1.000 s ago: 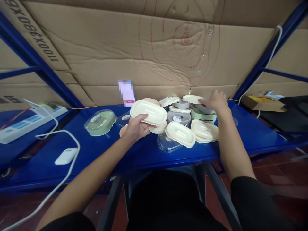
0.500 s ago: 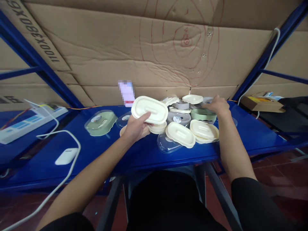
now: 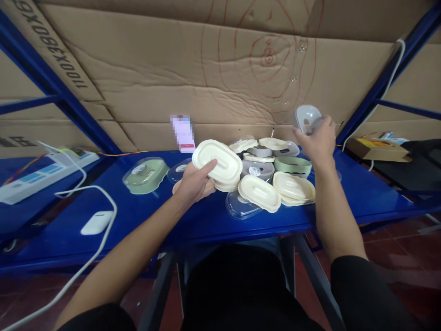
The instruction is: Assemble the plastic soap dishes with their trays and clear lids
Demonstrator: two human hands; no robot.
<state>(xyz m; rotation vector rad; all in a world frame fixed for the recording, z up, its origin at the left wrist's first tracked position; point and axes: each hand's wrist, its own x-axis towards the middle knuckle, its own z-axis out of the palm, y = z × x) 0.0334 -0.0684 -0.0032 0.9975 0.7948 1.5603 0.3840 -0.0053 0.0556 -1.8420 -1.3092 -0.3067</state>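
My left hand (image 3: 195,180) is closed on a cream oval tray (image 3: 220,158), its thumb pressed on the raised middle. In my right hand (image 3: 319,138) is a grey oval piece with a hole (image 3: 306,117), lifted above the pile at the back right; my fingers hide part of it. Below lie a green oval ring-shaped piece (image 3: 292,165), a grey piece with a round sticker (image 3: 258,171), a stack of cream trays (image 3: 294,186) and another cream tray (image 3: 260,192). A clear plastic lid (image 3: 239,207) sits partly under that tray.
A green box with a clear lid (image 3: 146,174) stands at the left of the blue table (image 3: 138,230). A phone (image 3: 182,133) leans on the cardboard wall (image 3: 155,59). A white case (image 3: 97,223), a white cable (image 3: 112,207) and a power strip (image 3: 48,177) lie left.
My right hand has risen from the back right of the pile with the grey piece in it. My left hand keeps hold of the cream tray, almost unmoved.
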